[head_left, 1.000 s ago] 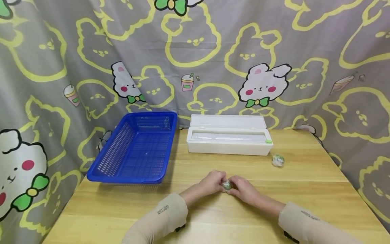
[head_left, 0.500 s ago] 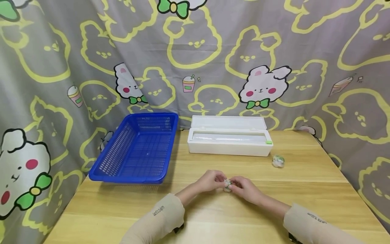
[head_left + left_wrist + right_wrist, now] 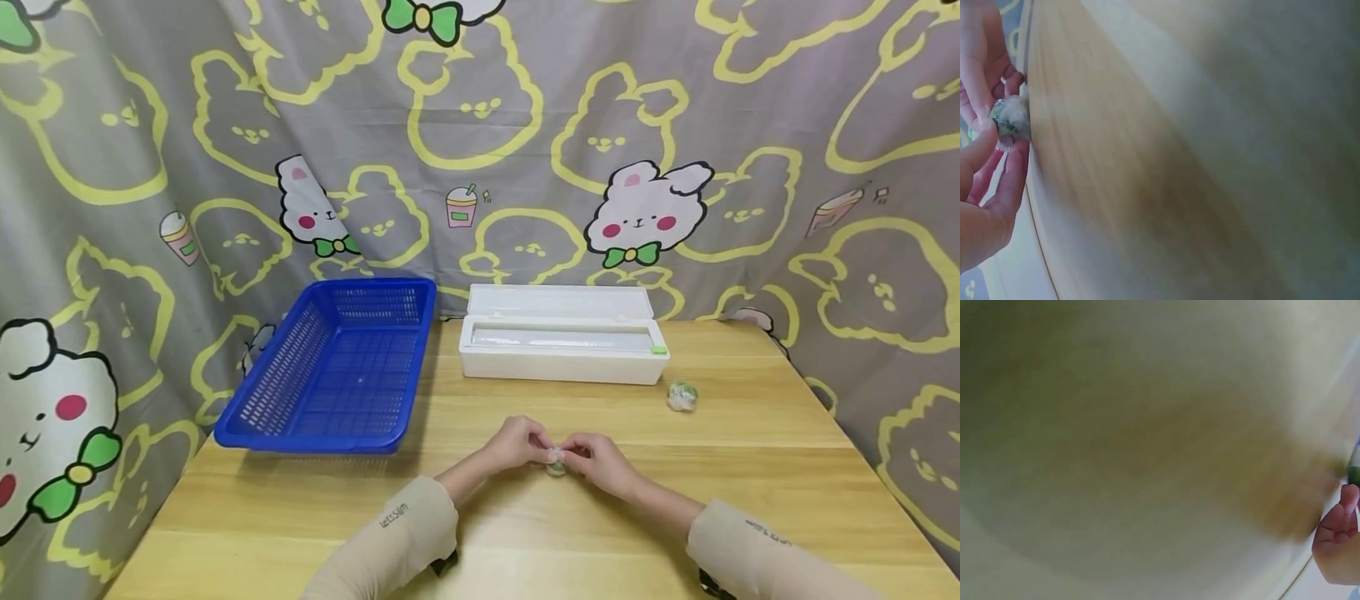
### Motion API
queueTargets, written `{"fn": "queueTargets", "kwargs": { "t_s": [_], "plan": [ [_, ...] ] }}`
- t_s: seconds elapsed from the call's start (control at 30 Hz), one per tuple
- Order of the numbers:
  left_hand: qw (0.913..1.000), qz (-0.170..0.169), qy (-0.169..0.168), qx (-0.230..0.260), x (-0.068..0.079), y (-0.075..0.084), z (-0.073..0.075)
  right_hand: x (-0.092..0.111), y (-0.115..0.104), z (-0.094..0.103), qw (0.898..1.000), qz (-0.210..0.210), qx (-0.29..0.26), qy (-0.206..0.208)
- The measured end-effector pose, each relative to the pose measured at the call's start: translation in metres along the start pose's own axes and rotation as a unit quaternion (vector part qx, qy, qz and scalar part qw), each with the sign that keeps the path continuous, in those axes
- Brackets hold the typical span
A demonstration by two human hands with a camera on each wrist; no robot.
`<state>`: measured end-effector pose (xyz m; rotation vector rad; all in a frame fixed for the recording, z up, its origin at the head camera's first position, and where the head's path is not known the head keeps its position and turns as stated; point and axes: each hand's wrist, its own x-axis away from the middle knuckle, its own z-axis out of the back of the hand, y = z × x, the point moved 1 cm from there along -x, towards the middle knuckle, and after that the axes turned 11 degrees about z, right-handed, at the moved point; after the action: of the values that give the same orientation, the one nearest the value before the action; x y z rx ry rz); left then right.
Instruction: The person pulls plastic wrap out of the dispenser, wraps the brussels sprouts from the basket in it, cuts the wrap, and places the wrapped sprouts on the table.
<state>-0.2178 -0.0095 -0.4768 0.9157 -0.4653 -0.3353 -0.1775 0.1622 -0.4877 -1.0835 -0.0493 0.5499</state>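
A small green-and-whitish bundle in clear plastic wrap (image 3: pixel 556 467) is between my two hands, just above or on the wooden table. My left hand (image 3: pixel 516 443) pinches it from the left with thumb and fingers. From the right, my right hand (image 3: pixel 602 463) pinches its top, the fingertips of both hands nearly meeting. In the left wrist view the wrapped bundle (image 3: pixel 1012 120) shows crinkled film over green and white, with my left hand (image 3: pixel 988 209) below it. The right wrist view has my right hand (image 3: pixel 1338 540) at its edge, the bundle mostly cut off.
A second wrapped green-and-white bundle (image 3: pixel 682 397) lies right of the hands. Behind stands a white cling film dispenser (image 3: pixel 562 365), lid raised, a roll inside and a green slider at its right end. A blue plastic basket (image 3: pixel 315 442) sits at left, before a patterned curtain (image 3: pixel 517 92).
The fingers have shifted on the wrapped bundle, turning it, and now pinch its top. Both hands stay in about the same place; the other things have not moved.
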Motion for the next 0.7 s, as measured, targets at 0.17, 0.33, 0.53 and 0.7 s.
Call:
{"fn": "queueTargets", "kwargs": {
  "t_s": [0.17, 0.33, 0.53, 0.7],
  "plan": [
    [0.9990, 0.027, -0.029, 0.020, 0.003, -0.004, 0.005, 0.002, 0.002, 0.001, 0.999, 0.015, 0.035, -0.022],
    [0.9976, 0.037, -0.034, 0.049, 0.010, -0.006, 0.018, 0.002, 0.003, -0.001, 0.995, 0.051, 0.077, -0.036],
    [0.9976, 0.006, -0.059, 0.035, 0.023, -0.008, 0.035, 0.002, 0.000, -0.006, 0.984, 0.093, 0.146, -0.031],
    [0.9966, -0.033, -0.070, 0.030, 0.036, -0.005, 0.045, 0.000, -0.002, -0.009, 0.979, 0.088, 0.180, -0.030]
  ]
}}
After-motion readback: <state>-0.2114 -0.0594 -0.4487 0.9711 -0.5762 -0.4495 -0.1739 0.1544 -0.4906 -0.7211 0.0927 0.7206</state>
